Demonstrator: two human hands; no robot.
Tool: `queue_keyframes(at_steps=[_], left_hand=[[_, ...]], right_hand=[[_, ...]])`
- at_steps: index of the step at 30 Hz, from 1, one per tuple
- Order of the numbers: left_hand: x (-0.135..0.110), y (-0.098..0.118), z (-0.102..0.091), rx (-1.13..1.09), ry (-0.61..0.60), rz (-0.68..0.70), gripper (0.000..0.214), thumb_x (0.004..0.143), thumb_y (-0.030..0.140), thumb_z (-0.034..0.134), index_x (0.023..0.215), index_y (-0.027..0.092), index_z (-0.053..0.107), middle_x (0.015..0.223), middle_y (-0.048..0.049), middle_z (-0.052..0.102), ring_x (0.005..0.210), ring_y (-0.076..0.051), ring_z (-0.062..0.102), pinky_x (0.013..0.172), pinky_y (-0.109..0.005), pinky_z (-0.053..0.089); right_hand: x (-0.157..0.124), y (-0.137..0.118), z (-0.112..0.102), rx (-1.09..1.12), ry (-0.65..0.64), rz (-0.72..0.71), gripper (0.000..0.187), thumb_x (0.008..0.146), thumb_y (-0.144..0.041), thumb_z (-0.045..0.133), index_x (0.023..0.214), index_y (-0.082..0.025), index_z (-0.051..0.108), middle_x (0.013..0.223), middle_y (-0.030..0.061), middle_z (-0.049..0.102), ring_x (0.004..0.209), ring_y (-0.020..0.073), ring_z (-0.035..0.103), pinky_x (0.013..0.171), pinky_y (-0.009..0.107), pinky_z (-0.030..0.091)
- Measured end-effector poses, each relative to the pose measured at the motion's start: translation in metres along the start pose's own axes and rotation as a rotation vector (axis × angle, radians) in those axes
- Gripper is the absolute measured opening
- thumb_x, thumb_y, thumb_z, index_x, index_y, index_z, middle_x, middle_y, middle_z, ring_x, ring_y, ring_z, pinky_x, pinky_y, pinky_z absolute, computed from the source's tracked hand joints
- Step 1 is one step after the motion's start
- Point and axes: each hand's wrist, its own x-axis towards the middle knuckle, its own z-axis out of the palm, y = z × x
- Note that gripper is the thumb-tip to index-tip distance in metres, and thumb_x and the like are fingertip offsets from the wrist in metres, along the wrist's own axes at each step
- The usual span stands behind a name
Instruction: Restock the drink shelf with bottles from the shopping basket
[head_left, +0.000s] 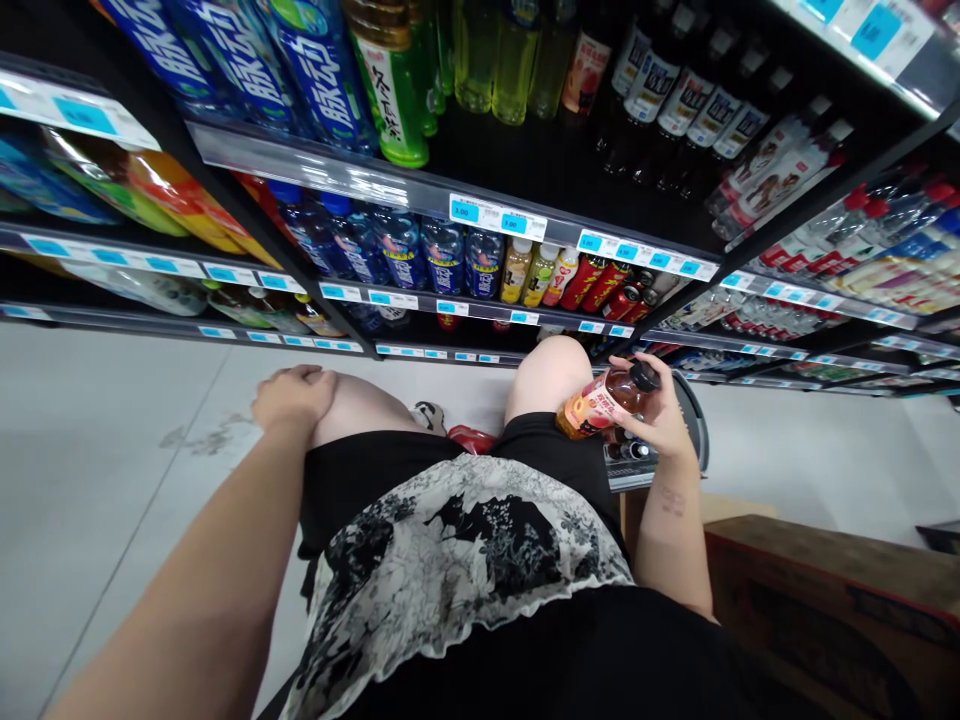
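My right hand [660,410] is wrapped round the upper part of a bottle of peach drink [596,405] with a dark cap and pink label. The bottle is tilted above my right thigh, its cap pointing up and to the right. My left hand [294,395] lies on my left knee with nothing visible in it, fingers resting over the knee. Beneath my right hand, a dark basket or crate [694,425] holds several bottles, partly hidden by my hand and arm. On the upper shelf stands a similar pink-labelled bottle [585,72].
Shelves of drinks [390,185] run across the front, with blue-labelled bottles [319,75] at upper left and dark bottles [656,85] at upper right. A price rail [499,217] edges the upper shelf. A cardboard box [825,590] stands at lower right on the pale floor [150,480].
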Motion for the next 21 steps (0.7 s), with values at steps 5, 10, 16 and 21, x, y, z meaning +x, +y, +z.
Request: queue_keyframes(at_steps=[5,10,16,21], left_hand=[[-0.001,0.000,-0.001,-0.007,0.000,0.003,0.062,0.093,0.053,0.048,0.140,0.018,0.068,0.147,-0.0189,0.060,0.136,-0.042,0.051,0.111,-0.061,0.044],[-0.002,0.001,-0.001,0.001,0.003,-0.003,0.061,0.094,0.053,0.045,0.139,0.019,0.068,0.148,-0.0186,0.059,0.135,-0.042,0.051,0.111,-0.061,0.045],[-0.003,0.002,-0.002,-0.005,0.003,-0.005,0.061,0.094,0.054,0.048,0.139,0.019,0.068,0.149,-0.0172,0.059,0.135,-0.041,0.051,0.111,-0.060,0.045],[-0.004,0.001,-0.002,-0.011,-0.002,-0.001,0.062,0.095,0.054,0.045,0.141,0.018,0.067,0.150,-0.0180,0.058,0.135,-0.041,0.050,0.112,-0.060,0.044]], right_hand=[[0.001,-0.013,0.011,-0.132,-0.011,-0.015,0.084,0.078,-0.032,0.090,0.149,-0.031,0.044,0.145,0.0129,0.062,0.132,0.0297,0.063,0.109,0.049,0.057],[0.005,-0.022,0.031,-0.454,0.025,-0.152,0.075,0.072,-0.034,0.093,0.139,-0.027,0.060,0.131,0.0114,0.066,0.124,0.0320,0.064,0.111,0.052,0.052],[-0.001,-0.019,0.067,-0.597,0.094,-0.286,0.058,0.072,-0.042,0.092,0.122,-0.027,0.065,0.118,0.0094,0.062,0.111,0.0311,0.065,0.099,0.051,0.056],[-0.007,-0.012,0.082,-0.611,0.195,-0.357,0.058,0.070,-0.042,0.093,0.118,-0.029,0.063,0.113,0.0085,0.059,0.103,0.0313,0.063,0.093,0.053,0.056]])
